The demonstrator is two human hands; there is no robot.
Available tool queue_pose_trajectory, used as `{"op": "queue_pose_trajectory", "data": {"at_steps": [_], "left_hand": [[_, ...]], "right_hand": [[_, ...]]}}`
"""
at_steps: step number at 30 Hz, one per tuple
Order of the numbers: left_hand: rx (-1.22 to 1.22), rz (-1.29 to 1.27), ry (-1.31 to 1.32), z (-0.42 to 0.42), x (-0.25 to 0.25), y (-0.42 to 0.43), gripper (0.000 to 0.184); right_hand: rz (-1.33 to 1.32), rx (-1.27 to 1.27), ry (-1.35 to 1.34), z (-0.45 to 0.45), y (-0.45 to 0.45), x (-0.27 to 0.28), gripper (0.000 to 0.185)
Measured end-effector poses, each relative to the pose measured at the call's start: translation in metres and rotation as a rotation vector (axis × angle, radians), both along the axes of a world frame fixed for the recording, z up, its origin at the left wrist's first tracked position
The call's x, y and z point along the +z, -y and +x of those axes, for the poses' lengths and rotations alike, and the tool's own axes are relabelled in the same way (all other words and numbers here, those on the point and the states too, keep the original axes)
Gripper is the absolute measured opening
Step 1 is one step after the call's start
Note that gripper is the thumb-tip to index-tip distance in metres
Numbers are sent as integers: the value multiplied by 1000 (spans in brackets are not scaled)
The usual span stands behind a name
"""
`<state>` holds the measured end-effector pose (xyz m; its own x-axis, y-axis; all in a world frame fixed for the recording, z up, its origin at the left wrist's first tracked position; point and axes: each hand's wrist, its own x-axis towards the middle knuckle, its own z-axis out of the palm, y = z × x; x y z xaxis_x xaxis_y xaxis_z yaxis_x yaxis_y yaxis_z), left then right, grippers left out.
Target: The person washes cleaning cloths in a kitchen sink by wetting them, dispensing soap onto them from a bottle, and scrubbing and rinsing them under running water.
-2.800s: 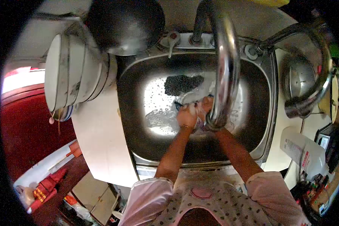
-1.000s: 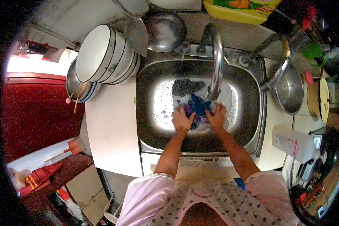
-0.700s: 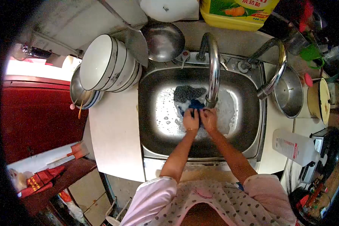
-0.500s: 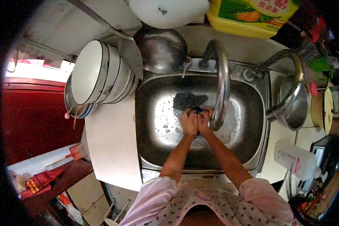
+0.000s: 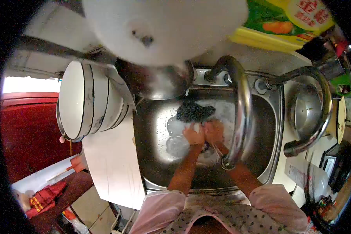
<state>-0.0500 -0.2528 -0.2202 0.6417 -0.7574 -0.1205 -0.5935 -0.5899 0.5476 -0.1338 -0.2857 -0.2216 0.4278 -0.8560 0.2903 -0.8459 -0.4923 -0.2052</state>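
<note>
A dark, wet, crumpled piece of cloth (image 5: pixel 195 112) lies in the metal sink (image 5: pixel 257 171), just beyond my fingers. My left hand (image 5: pixel 194 134) is low in the basin with its fingers curled inward. Pressed close beside it is my right hand (image 5: pixel 214 132), smeared by motion. A small dark patch shows between my wrists; whether it is cloth or the drain I cannot tell. What lies between the palms is hidden. Suds and a cloudy film of water spread around both hands.
A curved faucet (image 5: pixel 243 105) arches over my right forearm. Another faucet (image 5: pixel 323 101) bends over a metal pot (image 5: pixel 308 113) at the right. Stacked white bowls (image 5: pixel 76 101) stand left. A blurred white rounded object (image 5: pixel 167 27) and a yellow container (image 5: pixel 269 37) loom at the back.
My view has tilted and come closer to the back wall, so the white object looks larger. My hands have drawn back slightly from the dark cloth, which now shows more fully.
</note>
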Motion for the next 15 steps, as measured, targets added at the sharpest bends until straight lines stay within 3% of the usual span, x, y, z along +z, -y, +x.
{"op": "queue_pose_trajectory", "data": {"at_steps": [2, 3, 4, 5, 7, 8, 9, 11, 13, 15], "left_hand": [[-69, -55, 137, 0, -4, 2, 35], [-83, -44, 184, -1, 2, 4, 32], [-97, -33, 232, -2, 7, 7, 29], [-92, -34, 235, -3, 10, 5, 29], [-13, -235, -144, 0, 17, 2, 28], [-46, -240, -142, 0, 21, -5, 29], [-47, -236, -140, -2, 27, -9, 29], [-163, -328, 58, -7, 29, -27, 38], [-261, -187, -19, -15, 31, -39, 52], [-221, 40, 104, -28, 36, -37, 53]], "right_hand": [[225, 44, -35, 1, 13, 12, 15], [464, 91, -76, 0, 15, 19, 13], [90, 41, 163, 0, 7, 3, 14], [89, 47, 166, -1, 2, -13, 14], [275, 21, 425, 4, 5, -14, 20], [466, -106, 475, -3, -1, -10, 35], [469, -107, 477, -9, -8, 11, 35], [270, -333, 473, -23, -33, 41, 48], [405, -276, 341, -40, -59, 24, 57], [506, -198, 555, -40, -55, 5, 42]]}}
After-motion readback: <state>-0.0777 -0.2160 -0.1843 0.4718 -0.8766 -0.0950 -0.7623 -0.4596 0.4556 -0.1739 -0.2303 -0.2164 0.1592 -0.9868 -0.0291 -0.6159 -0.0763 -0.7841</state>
